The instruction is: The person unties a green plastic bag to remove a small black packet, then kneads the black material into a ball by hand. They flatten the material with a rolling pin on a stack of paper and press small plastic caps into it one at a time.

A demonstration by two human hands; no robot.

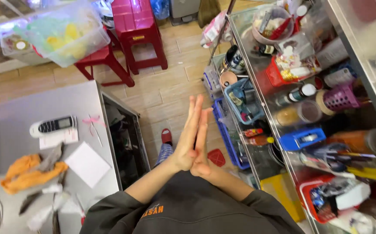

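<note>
**Head view: 2 palms pressed together over the floor**

The left hand (pixel 187 138) and right hand (pixel 202 145) are pressed flat against each other, fingers (pixel 195 113) straight and closed together, nothing held. They are seen just right of the grey bench (pixel 45 104), where a handset (pixel 53 125), white paper (pixel 87 164) and orange cloth (pixel 25 172) lie. A cluttered metal shelf (pixel 257 93) stands right of the hands.

Counter (pixel 32 108) left, shelves (pixel 283 143) right (hands (pixel 194 143) between).
</note>
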